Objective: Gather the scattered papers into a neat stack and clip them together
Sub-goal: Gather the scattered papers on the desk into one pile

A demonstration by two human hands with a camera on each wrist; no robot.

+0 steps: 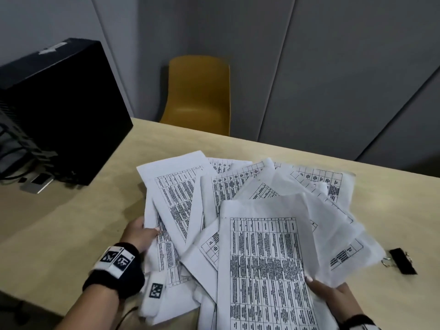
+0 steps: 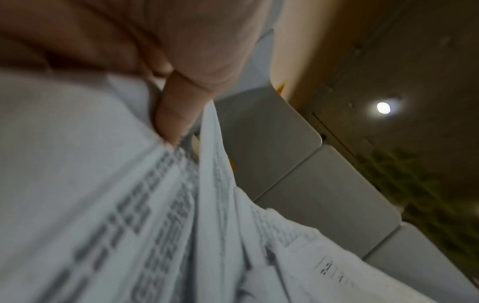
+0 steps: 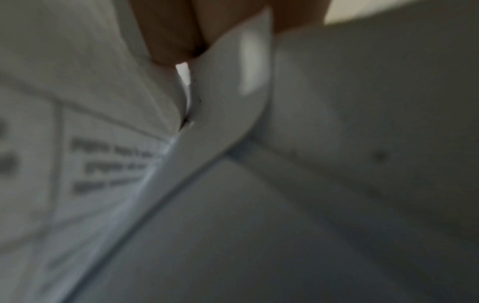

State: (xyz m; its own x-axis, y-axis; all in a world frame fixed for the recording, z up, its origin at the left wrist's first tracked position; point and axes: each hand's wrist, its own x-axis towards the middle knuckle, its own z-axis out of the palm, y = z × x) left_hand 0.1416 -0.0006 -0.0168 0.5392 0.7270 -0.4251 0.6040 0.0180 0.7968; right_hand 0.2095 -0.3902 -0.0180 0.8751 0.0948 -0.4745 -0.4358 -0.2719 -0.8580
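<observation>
1. Currently both hands are on the printed papers (image 1: pixel 250 225), a loose fan of table-printed sheets spread between them on the light wood desk (image 1: pixel 78 210).
2. Left hand (image 1: pixel 140 234): grips the fan's left edge, thumb on top, fingers under the sheets. Left wrist view confirms it: a finger (image 2: pixel 176 114) curled onto the sheet edges, pinching several layers.
3. Right hand (image 1: pixel 331 294): holds the fan's near right corner, thumb on top of the frontmost sheet, other fingers hidden below. Right wrist view is blurred; fingertips (image 3: pixel 176 41) press against a bent sheet edge.
4. Sheets are not squared: they overlap at different angles, some edges lifted and curled off the desk.
5. Black binder clip (image 1: pixel 402 260) lies on the desk just right of the right hand, near the fan's right edge, not touching either hand.
6. Beyond the left hand: black computer case (image 1: pixel 64 110) on the desk. Beyond the papers: yellow chair (image 1: pixel 197 94) against grey wall panels.
</observation>
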